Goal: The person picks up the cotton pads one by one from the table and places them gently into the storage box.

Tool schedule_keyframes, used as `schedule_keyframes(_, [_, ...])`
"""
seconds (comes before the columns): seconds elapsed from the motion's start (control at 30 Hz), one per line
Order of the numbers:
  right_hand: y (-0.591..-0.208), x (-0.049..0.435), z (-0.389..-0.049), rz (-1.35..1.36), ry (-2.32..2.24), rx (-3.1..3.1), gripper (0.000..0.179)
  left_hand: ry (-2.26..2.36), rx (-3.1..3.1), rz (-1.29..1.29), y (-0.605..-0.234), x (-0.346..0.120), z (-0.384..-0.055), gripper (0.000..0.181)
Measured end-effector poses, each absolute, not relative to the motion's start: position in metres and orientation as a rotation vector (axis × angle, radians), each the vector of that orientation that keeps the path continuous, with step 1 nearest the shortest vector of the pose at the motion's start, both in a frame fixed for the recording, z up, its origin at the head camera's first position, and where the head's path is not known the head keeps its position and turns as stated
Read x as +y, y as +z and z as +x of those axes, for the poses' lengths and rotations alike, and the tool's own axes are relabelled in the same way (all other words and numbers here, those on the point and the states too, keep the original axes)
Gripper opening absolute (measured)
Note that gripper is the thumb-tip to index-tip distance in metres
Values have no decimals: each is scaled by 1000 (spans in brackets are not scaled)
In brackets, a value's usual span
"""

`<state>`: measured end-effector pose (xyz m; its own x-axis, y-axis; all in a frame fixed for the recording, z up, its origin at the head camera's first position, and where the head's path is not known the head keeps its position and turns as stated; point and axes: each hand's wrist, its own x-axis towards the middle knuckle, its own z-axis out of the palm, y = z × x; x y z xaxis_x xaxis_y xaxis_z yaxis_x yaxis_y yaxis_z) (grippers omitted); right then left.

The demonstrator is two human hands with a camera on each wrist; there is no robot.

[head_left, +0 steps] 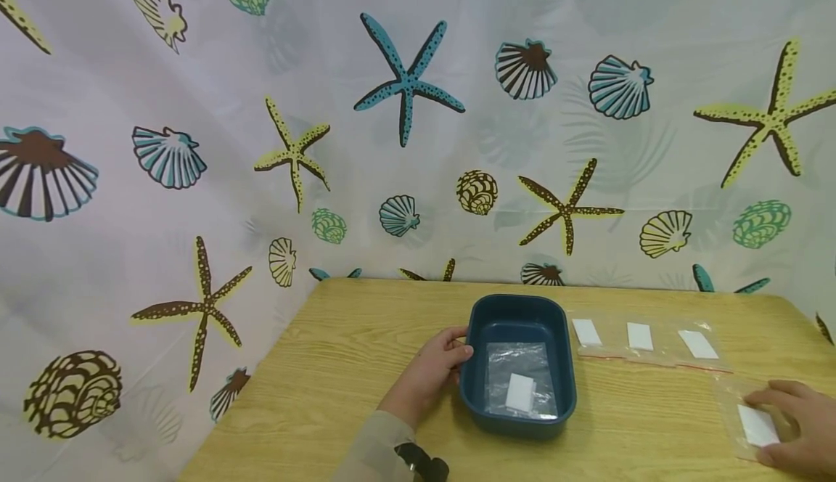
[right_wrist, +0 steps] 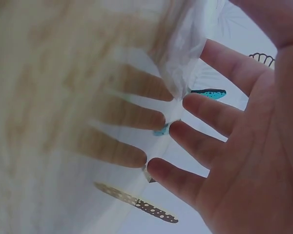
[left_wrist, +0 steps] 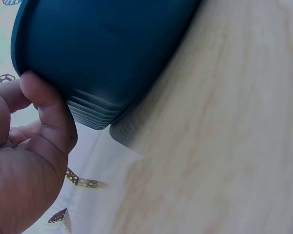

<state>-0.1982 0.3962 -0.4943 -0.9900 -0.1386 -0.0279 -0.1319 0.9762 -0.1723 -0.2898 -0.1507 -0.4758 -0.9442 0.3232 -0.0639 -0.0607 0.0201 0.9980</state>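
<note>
A dark blue plastic bin (head_left: pixel 519 427) stands on the wooden table, with a clear plastic bag (head_left: pixel 506 358) and a white rectangular piece (head_left: pixel 520 393) inside it. My left hand (head_left: pixel 434 369) holds the bin's left side; the left wrist view shows a curled finger (left_wrist: pixel 41 97) against the wall by the rim. At the right, my right hand (head_left: pixel 800 424) spreads over another clear bag (head_left: pixel 731 409) with a white piece (head_left: pixel 757 425) in it. Seen in the right wrist view, its fingers (right_wrist: pixel 219 112) reach out loosely to the tabletop, fingertips right at the crinkled plastic (right_wrist: pixel 178 63).
Right of the bin, several clear bags with red-edged openings lie in a row, holding white pieces (head_left: pixel 587 332), (head_left: pixel 640 336), (head_left: pixel 697 345). Behind the table (head_left: pixel 353 337) hangs a white curtain (head_left: pixel 457 141) printed with shells and starfish.
</note>
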Motion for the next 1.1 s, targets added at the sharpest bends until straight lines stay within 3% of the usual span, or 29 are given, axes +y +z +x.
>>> schedule_keyframes(1.1, [-499,396,-196,-307,-278,3176,76,1999,2052,293,-476,-151,-290,48])
